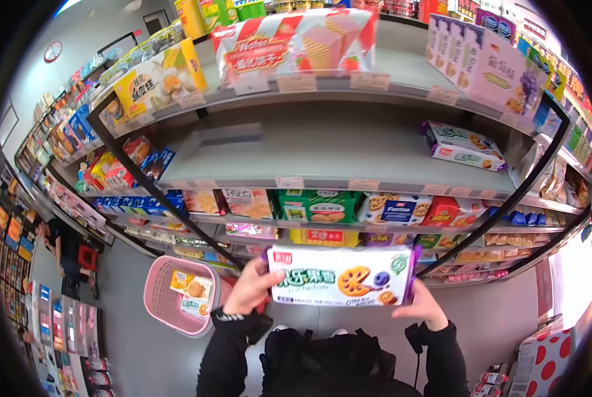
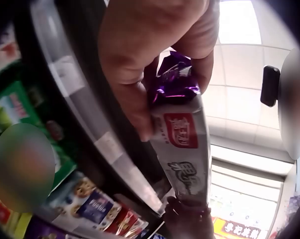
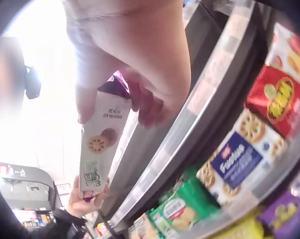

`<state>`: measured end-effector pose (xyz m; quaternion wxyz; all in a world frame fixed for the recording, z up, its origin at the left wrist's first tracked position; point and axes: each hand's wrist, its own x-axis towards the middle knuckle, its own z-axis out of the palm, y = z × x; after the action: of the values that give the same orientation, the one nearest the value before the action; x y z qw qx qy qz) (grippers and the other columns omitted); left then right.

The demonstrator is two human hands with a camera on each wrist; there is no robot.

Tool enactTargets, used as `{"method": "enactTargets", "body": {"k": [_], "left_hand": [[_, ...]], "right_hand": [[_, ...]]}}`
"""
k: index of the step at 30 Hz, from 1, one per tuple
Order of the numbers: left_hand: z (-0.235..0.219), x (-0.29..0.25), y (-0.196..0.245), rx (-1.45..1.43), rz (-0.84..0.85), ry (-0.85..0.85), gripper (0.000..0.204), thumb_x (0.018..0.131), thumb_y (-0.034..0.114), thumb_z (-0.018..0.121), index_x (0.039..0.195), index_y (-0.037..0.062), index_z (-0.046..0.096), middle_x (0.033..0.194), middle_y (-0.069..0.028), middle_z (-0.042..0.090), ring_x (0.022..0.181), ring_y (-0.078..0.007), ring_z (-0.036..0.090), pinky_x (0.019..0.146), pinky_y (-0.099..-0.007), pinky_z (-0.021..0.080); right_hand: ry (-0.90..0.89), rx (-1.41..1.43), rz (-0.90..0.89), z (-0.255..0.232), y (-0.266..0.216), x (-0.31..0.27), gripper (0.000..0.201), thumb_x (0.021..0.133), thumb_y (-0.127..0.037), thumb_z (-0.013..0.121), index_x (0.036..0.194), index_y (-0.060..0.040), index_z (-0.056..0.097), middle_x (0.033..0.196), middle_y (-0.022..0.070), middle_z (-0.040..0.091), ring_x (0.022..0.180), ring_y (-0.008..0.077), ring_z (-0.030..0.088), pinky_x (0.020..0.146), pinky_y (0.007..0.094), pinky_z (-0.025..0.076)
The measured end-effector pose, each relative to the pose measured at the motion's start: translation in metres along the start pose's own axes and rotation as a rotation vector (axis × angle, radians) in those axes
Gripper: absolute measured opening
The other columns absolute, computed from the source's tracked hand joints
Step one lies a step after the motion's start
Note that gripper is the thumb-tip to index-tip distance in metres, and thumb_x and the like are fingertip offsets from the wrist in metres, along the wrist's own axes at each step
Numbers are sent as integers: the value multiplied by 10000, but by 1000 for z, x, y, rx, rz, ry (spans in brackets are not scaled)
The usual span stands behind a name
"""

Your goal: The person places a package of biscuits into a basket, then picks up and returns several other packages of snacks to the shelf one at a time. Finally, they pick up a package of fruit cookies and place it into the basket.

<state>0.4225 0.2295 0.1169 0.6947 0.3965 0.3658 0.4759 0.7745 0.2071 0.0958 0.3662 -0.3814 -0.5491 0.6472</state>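
Note:
A long white and purple cookie package [image 1: 341, 276] is held level between both hands in front of the shelves. The left hand [image 1: 251, 288] pinches its left end; in the left wrist view that hand [image 2: 155, 55] has fingers and thumb around the purple wrapper end [image 2: 175, 82]. The right hand [image 1: 423, 306] grips the other end, and in the right wrist view the right hand [image 3: 135, 59] has thumb and fingers on either side of the package [image 3: 102, 144]. A similar package [image 1: 465, 145] lies on the middle shelf at its right end.
A pink basket [image 1: 151, 291] with a yellow package and a white package inside stands on the floor at left. Shelves [image 1: 296, 159] of boxed and bagged snacks curve across the front. A person [image 1: 61, 248] is at the far left; a red-dotted box [image 1: 544, 364] stands lower right.

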Motion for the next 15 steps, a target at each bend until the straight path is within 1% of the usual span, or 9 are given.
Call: {"method": "enactTargets", "body": {"k": [1, 3, 4, 6, 7, 9, 10, 13, 15], "left_hand": [[-15, -14, -14, -41, -79, 42, 430, 770, 103, 638, 1144, -26, 467, 1054, -93, 568, 963, -156, 542, 856, -293, 425], [-42, -39, -39, -106, -162, 80, 406, 789, 116, 621, 1137, -32, 471, 1048, -100, 569, 951, -160, 549, 853, -292, 429], [-55, -51, -49, -132, -187, 108, 400, 796, 134, 618, 1126, -39, 475, 1046, -101, 570, 942, -159, 553, 843, -293, 436], [-76, -73, -58, -159, -252, 214, 385, 807, 145, 609, 1117, -42, 478, 1036, -97, 572, 940, -154, 555, 834, -285, 437], [-91, -83, -65, -187, -262, 265, 379, 810, 146, 606, 1113, -43, 480, 1031, -95, 573, 938, -152, 555, 829, -283, 439], [-123, -101, -72, -211, -281, 290, 376, 813, 150, 604, 1113, -40, 480, 1023, -89, 573, 936, -149, 555, 824, -279, 440], [-139, -110, -72, -228, -290, 315, 375, 814, 151, 604, 1115, -36, 479, 1025, -87, 572, 938, -146, 555, 826, -280, 440], [-189, -135, -64, -233, -328, 365, 385, 821, 142, 591, 1139, -31, 461, 1035, -83, 567, 943, -143, 553, 833, -283, 438], [-223, -150, -54, -235, -336, 389, 394, 824, 125, 578, 1159, -35, 444, 1046, -86, 561, 945, -146, 553, 843, -287, 434]], "right_hand": [[-115, 88, 11, 7, 13, 1, 881, 590, -176, 792, 1291, 16, 293, 1230, 100, 439, 1151, 170, 386, 992, 316, 272], [-145, 182, 165, 30, 29, 6, 897, 615, -290, 778, 1286, 43, 285, 1233, 114, 431, 1153, 174, 390, 989, 316, 284], [-150, 196, 182, 44, 39, 9, 897, 615, -290, 778, 1286, 43, 285, 1233, 114, 431, 1153, 174, 390, 989, 316, 284], [-108, 448, 261, 74, 59, 18, 755, 702, -295, 710, 1253, 58, 334, 1195, 132, 471, 1109, 189, 442, 958, 317, 334], [-110, 458, 281, 87, 64, 25, 755, 702, -295, 710, 1253, 58, 334, 1195, 132, 471, 1109, 189, 442, 958, 317, 334], [-155, 170, 472, 111, 71, 46, 621, 760, -245, 657, 1216, 70, 377, 1131, 141, 521, 1035, 190, 502, 911, 312, 387], [-154, 178, 438, 127, 79, 54, 536, 782, -195, 634, 1187, 71, 404, 1074, 135, 555, 968, 173, 539, 865, 292, 422], [-169, 230, 469, 182, 85, 84, 526, 786, -165, 634, 1194, 61, 391, 1094, 114, 542, 986, 148, 524, 875, 265, 402], [-145, 233, 462, 218, 99, 100, 542, 780, -130, 641, 1205, 59, 363, 1086, 111, 540, 977, 146, 531, 868, 264, 416]]}}
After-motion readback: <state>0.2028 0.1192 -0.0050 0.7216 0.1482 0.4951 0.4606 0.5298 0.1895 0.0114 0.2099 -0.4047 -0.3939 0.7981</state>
